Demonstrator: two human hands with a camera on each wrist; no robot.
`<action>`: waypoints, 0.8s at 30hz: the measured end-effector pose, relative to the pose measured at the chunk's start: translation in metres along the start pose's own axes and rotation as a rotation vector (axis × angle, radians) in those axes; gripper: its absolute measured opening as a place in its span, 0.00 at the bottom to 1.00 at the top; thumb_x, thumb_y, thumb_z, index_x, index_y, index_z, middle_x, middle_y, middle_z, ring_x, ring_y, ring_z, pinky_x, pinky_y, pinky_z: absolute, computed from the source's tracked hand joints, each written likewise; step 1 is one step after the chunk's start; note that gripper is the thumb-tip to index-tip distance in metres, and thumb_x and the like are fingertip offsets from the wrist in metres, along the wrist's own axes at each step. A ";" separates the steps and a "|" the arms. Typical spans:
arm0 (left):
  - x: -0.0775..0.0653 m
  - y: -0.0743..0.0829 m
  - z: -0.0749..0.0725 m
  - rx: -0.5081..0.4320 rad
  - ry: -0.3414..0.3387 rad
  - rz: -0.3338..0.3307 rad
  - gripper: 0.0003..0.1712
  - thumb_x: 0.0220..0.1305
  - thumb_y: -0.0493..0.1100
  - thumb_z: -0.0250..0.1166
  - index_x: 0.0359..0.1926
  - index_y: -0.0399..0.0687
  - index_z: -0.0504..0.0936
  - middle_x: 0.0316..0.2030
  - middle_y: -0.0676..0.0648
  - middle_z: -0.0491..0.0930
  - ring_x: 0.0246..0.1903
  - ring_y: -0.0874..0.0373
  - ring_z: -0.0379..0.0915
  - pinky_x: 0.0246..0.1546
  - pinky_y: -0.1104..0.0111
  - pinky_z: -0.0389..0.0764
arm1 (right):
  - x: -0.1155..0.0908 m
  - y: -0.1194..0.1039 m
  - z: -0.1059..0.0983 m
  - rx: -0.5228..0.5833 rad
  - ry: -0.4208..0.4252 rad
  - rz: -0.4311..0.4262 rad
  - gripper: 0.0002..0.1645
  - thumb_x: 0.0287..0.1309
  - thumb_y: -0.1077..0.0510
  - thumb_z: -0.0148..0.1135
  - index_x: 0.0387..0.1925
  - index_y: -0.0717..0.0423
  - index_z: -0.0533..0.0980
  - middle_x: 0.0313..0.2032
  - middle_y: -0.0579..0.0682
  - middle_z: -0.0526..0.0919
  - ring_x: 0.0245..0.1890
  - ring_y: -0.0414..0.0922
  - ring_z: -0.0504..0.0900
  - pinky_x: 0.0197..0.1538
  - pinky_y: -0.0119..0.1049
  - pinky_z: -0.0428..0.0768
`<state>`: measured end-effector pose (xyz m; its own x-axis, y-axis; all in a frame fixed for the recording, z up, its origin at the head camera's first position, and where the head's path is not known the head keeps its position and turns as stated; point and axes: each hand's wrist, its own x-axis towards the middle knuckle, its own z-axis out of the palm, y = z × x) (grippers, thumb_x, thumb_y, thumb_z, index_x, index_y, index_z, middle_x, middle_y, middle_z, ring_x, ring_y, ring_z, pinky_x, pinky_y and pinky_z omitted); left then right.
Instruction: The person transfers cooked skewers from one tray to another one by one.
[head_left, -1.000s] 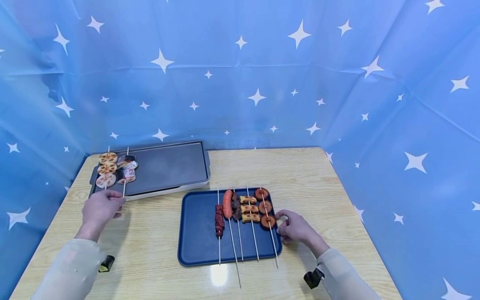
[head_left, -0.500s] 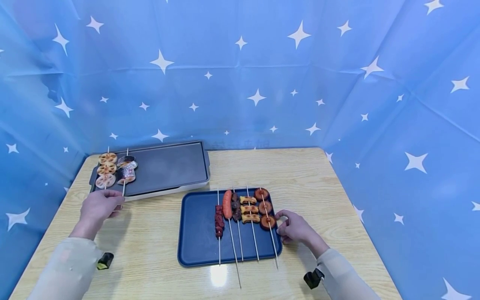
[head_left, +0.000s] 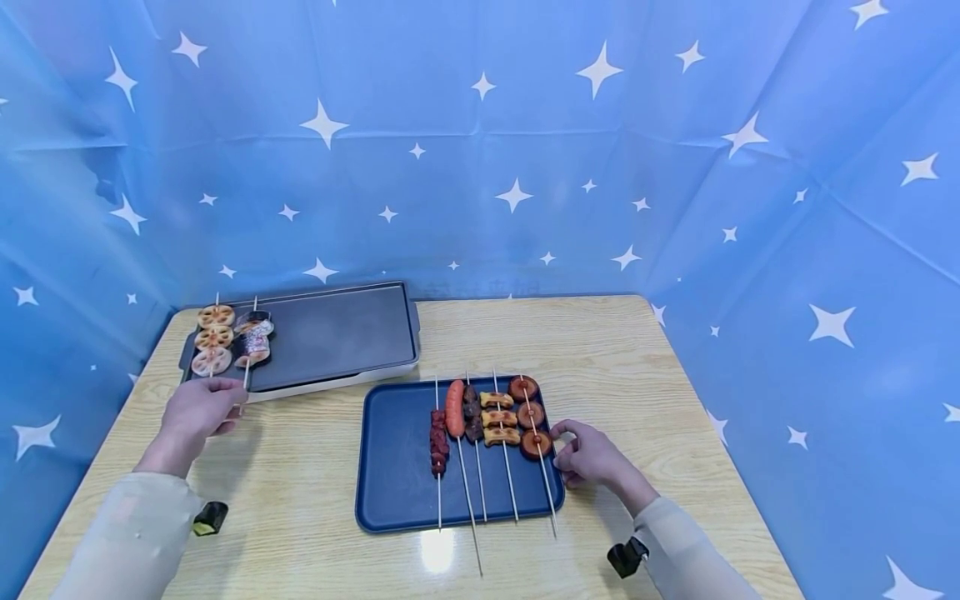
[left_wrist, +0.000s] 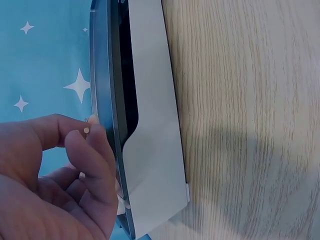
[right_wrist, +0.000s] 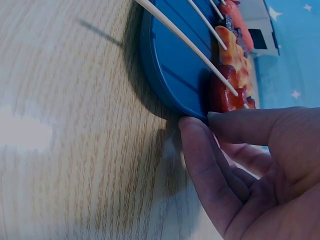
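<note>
My left hand (head_left: 198, 417) pinches the stick of a skewer of dark-edged, pale pieces (head_left: 253, 342) at the front of the griddle (head_left: 337, 333). The left wrist view shows that stick's end (left_wrist: 87, 130) between thumb and fingertips. Just left of it lies a lotus root skewer (head_left: 214, 337), its stick partly hidden by the hand. My right hand (head_left: 592, 454) grips the right rim of the blue tray (head_left: 397, 467), thumb and finger at the edge (right_wrist: 172, 102). Nearest this hand on the tray is a skewer of round brown slices (head_left: 529, 415).
The tray also bears a red meat skewer (head_left: 438, 442), a sausage skewer (head_left: 454, 408), a dark meat skewer (head_left: 472, 412) and a yellow, browned skewer (head_left: 500, 419). The sausage stick juts past the tray's front edge. A starry blue curtain (head_left: 465, 167) surrounds the wooden table (head_left: 600, 350).
My left hand has shifted slightly left, drawing the lower end of its stick along. The right hand and the tray have not moved.
</note>
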<state>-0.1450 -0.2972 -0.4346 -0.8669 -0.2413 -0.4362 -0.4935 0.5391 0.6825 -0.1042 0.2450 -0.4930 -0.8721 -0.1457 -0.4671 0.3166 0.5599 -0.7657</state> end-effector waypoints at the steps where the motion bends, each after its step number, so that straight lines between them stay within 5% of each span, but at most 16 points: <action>1: 0.000 0.000 0.000 -0.003 -0.001 -0.001 0.25 0.68 0.45 0.54 0.59 0.31 0.72 0.33 0.48 0.79 0.32 0.61 0.77 0.31 0.69 0.83 | 0.000 0.000 0.000 0.002 0.000 0.000 0.21 0.54 0.74 0.56 0.50 0.62 0.71 0.26 0.56 0.80 0.22 0.44 0.79 0.27 0.42 0.84; 14: 0.002 0.000 0.003 -0.101 -0.049 -0.032 0.25 0.69 0.42 0.54 0.62 0.31 0.68 0.31 0.53 0.77 0.30 0.65 0.75 0.33 0.68 0.83 | 0.001 0.001 0.000 0.004 -0.005 0.002 0.21 0.54 0.74 0.56 0.51 0.62 0.71 0.26 0.55 0.79 0.22 0.44 0.79 0.27 0.42 0.84; 24: 0.000 0.000 0.005 -0.141 -0.067 0.010 0.28 0.71 0.46 0.54 0.65 0.33 0.66 0.36 0.55 0.78 0.32 0.68 0.75 0.36 0.71 0.83 | 0.001 0.000 0.000 -0.010 0.008 0.011 0.21 0.53 0.75 0.55 0.50 0.61 0.72 0.26 0.55 0.79 0.22 0.45 0.79 0.27 0.41 0.84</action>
<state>-0.1448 -0.2936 -0.4380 -0.8674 -0.1795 -0.4641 -0.4940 0.4217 0.7603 -0.1048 0.2449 -0.4938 -0.8716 -0.1326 -0.4719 0.3226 0.5696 -0.7560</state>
